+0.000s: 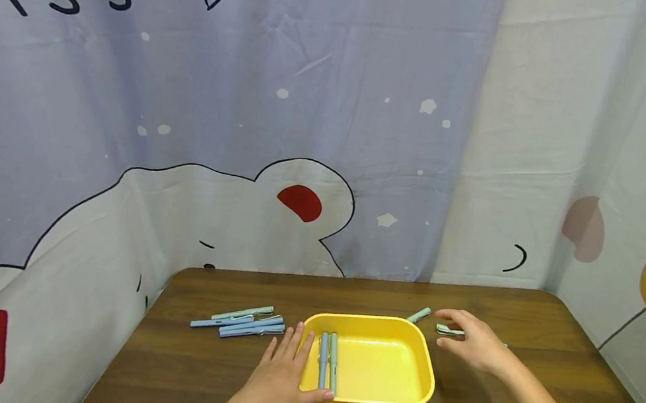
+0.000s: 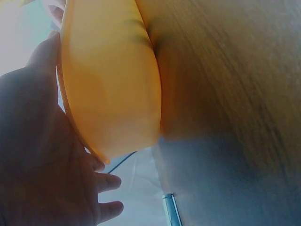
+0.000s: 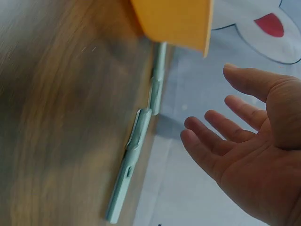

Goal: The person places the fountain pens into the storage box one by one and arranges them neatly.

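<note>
A yellow tray (image 1: 382, 368) stands on the table, with a blue pen (image 1: 323, 361) and a green pen (image 1: 333, 362) lying side by side along its left wall. My left hand (image 1: 279, 376) rests on the tray's left rim with its fingers spread and thumb at the front corner. Right of the tray, my right hand (image 1: 477, 342) hovers over a green pen (image 3: 129, 167), fingers loosely bent and nothing held. Another green pen (image 1: 420, 315) lies behind the tray's back right corner, partly hidden by it.
Left of the tray lies a loose group of blue pens (image 1: 251, 329) with a green pen (image 1: 242, 313) behind them. The wooden table (image 1: 160, 369) ends at a printed curtain (image 1: 366, 133) along the back and sides.
</note>
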Demonstrator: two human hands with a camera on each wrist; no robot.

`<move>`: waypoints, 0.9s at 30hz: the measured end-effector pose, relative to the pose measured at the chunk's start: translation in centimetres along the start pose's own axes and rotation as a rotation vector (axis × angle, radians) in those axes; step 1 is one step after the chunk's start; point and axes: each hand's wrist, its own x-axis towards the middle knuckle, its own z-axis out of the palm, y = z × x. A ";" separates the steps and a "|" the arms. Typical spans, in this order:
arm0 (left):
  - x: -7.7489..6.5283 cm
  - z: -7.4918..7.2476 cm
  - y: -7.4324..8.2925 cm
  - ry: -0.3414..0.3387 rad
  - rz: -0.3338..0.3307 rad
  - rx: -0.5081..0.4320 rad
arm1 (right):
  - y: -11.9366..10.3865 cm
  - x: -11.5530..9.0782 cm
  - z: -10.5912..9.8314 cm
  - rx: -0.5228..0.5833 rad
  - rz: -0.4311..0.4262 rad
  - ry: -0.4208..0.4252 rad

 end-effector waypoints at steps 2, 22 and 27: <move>0.0 0.0 0.0 -0.003 0.000 -0.001 | 0.6 0.0 0.0 -0.022 0.007 0.005; -0.2 -0.2 0.2 -0.003 0.007 0.005 | 5.3 -0.2 0.4 -0.206 0.066 -0.008; -0.1 -0.1 0.1 -0.002 0.006 -0.003 | 6.3 -0.1 0.8 -0.227 0.058 -0.004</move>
